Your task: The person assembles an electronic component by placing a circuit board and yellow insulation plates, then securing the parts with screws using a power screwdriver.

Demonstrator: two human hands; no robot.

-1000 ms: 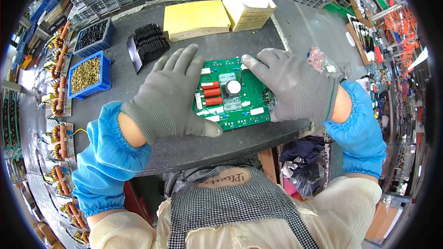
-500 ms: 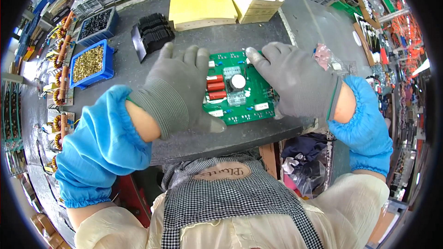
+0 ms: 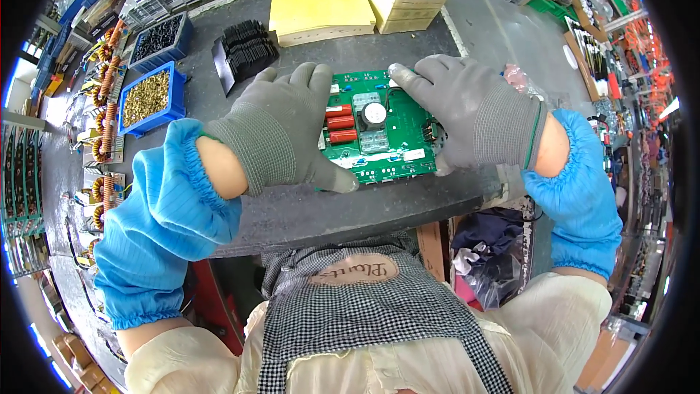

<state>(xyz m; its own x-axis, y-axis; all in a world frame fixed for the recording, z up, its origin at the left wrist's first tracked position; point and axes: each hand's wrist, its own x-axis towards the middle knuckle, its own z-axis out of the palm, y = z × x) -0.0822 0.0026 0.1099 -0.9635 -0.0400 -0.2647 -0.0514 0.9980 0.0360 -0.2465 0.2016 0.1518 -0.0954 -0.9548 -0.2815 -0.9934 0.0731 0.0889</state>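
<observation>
A green circuit board point(image 3: 401, 133) is held level between my two gloved hands over the dark bench. Red cylindrical parts point(image 3: 340, 122), a round white-topped part point(image 3: 374, 114) and small connectors stand up from its face. My left hand point(image 3: 281, 128), in a grey glove, grips the left edge, thumb by the near left corner and fingers toward the far side. Along the right edge, my right hand point(image 3: 474, 113) grips the board with fingers at the far side and thumb near the close corner. The board's underside is hidden, so I cannot tell whether it touches the bench.
Left of the board are a blue bin of brass-coloured parts point(image 3: 179, 107), a bin of black parts point(image 3: 187, 41) and a row of copper-coil assemblies point(image 3: 109, 131). Behind it sit stacked black pieces point(image 3: 248, 47), a yellow sheet stack point(image 3: 321, 11) and a cream box point(image 3: 408, 11).
Both hands and the board have shifted slightly away from me. The board's near edge sits squarer to the bench edge now. The grip on both sides stays the same.
</observation>
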